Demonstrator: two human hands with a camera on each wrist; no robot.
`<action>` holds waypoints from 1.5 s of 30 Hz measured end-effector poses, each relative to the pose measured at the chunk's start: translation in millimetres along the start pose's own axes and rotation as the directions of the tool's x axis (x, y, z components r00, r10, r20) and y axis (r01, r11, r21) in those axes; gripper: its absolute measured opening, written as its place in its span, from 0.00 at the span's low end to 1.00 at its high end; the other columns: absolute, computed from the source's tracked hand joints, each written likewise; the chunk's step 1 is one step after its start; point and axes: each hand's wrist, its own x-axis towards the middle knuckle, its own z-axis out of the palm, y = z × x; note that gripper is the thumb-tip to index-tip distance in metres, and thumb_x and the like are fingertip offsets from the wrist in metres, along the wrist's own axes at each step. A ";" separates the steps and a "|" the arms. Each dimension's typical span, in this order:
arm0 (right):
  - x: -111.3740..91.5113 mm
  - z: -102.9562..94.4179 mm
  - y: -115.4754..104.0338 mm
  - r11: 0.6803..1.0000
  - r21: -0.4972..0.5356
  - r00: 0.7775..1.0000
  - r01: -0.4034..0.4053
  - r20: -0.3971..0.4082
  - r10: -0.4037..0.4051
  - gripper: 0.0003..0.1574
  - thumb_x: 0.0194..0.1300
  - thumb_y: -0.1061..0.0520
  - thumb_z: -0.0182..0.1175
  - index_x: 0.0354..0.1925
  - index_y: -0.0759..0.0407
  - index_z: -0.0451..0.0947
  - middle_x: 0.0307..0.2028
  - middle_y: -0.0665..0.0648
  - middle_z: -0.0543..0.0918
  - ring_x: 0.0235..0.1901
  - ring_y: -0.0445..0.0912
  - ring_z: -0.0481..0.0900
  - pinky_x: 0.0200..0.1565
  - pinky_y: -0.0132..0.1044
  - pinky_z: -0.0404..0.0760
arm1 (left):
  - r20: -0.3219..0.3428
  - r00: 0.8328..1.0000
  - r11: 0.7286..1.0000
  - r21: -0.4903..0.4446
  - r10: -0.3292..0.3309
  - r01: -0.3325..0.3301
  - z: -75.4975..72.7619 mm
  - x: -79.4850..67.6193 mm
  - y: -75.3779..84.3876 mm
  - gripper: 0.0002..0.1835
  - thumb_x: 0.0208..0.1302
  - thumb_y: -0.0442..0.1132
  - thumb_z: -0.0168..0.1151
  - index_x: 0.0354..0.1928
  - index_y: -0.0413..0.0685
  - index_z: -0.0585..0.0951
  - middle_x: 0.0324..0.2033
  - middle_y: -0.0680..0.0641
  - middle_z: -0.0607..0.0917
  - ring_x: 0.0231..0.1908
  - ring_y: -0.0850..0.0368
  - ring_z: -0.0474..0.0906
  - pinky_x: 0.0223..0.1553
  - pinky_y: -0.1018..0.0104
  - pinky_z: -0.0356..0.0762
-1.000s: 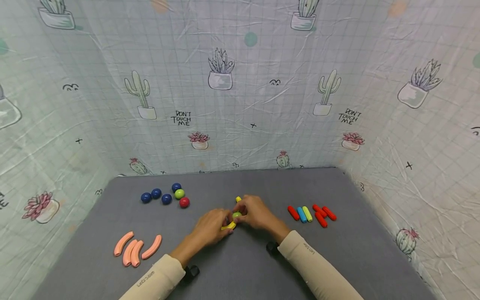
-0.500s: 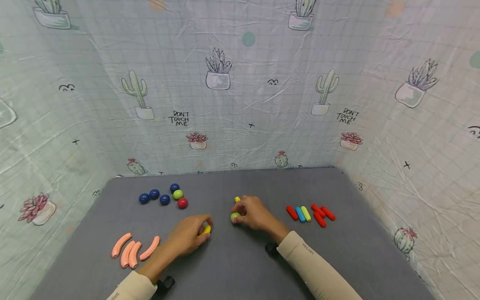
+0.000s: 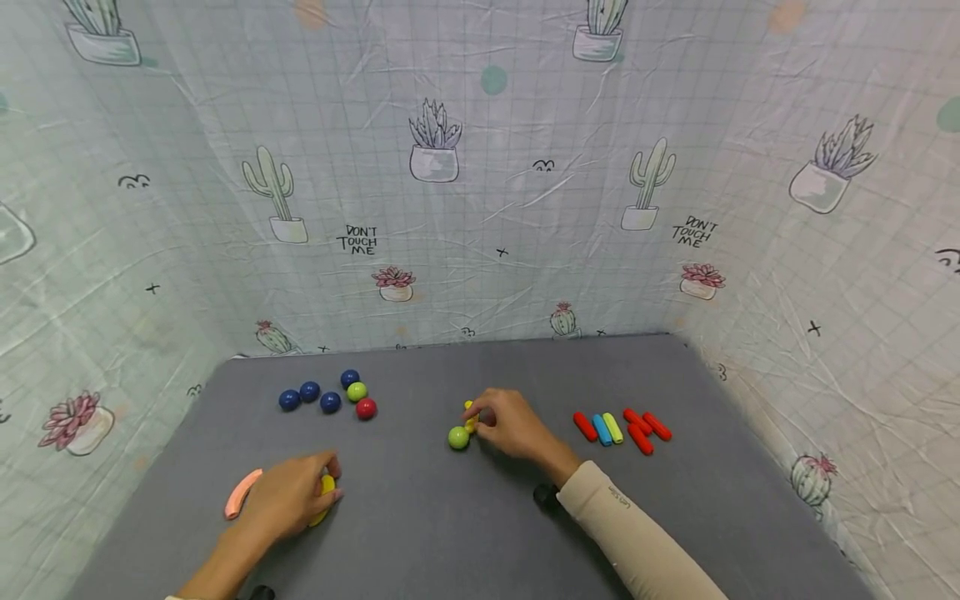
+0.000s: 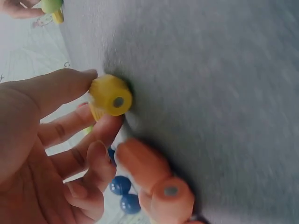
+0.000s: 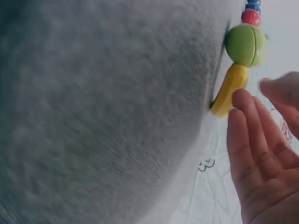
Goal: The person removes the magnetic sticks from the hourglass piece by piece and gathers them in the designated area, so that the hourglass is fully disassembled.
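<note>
My left hand (image 3: 288, 496) pinches a curved yellow magnetic rod (image 4: 105, 91) between thumb and fingers; a grey magnet dot shows at its end. In the left wrist view, salmon curved rods (image 4: 142, 161) lie just past the fingertips. One salmon rod (image 3: 242, 493) shows left of that hand in the head view, and the hand hides the others. My right hand (image 3: 513, 425) is by a second yellow rod (image 5: 230, 88), thumb and fingers apart; whether a fingertip touches it I cannot tell. A green ball (image 3: 458, 437) sits against that rod's near end.
At the back left lie several blue balls (image 3: 330, 402), another green ball (image 3: 357, 392) and a red ball (image 3: 366, 408). Short red rods (image 3: 585, 426), a blue rod (image 3: 602, 429) and a yellow-green rod (image 3: 613, 427) lie to the right. A patterned cloth surrounds the grey table (image 3: 480, 533).
My left hand has carried the curved yellow rod away from the green ball, left to the salmon rods. My right hand has let go of the green ball, which now sits slightly further left.
</note>
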 end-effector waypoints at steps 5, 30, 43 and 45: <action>1.6 -2.1 1.3 0.999 -0.010 0.999 0.044 0.028 -0.044 0.12 0.64 0.65 0.75 0.46 0.57 0.91 0.53 0.55 0.90 0.31 0.38 0.81 0.37 0.31 0.80 | -0.013 1.000 0.999 0.043 0.007 -0.006 -4.0 -3.7 -3.4 0.14 0.61 0.50 0.79 0.42 0.56 0.83 0.27 0.54 0.76 0.29 0.58 0.71 0.30 0.59 0.70; 2.5 2.5 -2.6 0.994 -0.109 0.998 -0.001 0.070 0.009 0.08 0.61 0.55 0.80 0.40 0.50 0.93 0.41 0.51 0.90 0.33 0.43 0.85 0.34 0.31 0.79 | -0.196 0.919 0.933 -0.044 0.342 -0.357 33.9 68.2 115.2 0.22 0.62 0.49 0.79 0.56 0.54 0.85 0.42 0.50 0.81 0.41 0.57 0.77 0.38 0.57 0.78; 2.4 6.8 -9.1 0.995 -0.091 0.998 -0.027 0.055 0.032 0.06 0.57 0.52 0.82 0.33 0.48 0.92 0.33 0.46 0.91 0.28 0.36 0.80 0.31 0.30 0.76 | -0.221 0.924 0.946 -0.015 0.311 -0.322 47.8 93.5 125.0 0.13 0.60 0.45 0.79 0.39 0.50 0.83 0.28 0.51 0.76 0.27 0.57 0.70 0.25 0.62 0.67; 2.3 7.6 -9.2 0.995 -0.090 0.998 -0.035 0.052 0.040 0.06 0.58 0.52 0.82 0.31 0.47 0.92 0.31 0.45 0.91 0.26 0.33 0.78 0.30 0.29 0.75 | -0.226 0.934 0.957 -0.029 0.275 -0.289 47.2 93.3 122.9 0.13 0.60 0.45 0.78 0.36 0.52 0.81 0.27 0.52 0.77 0.26 0.57 0.71 0.25 0.62 0.67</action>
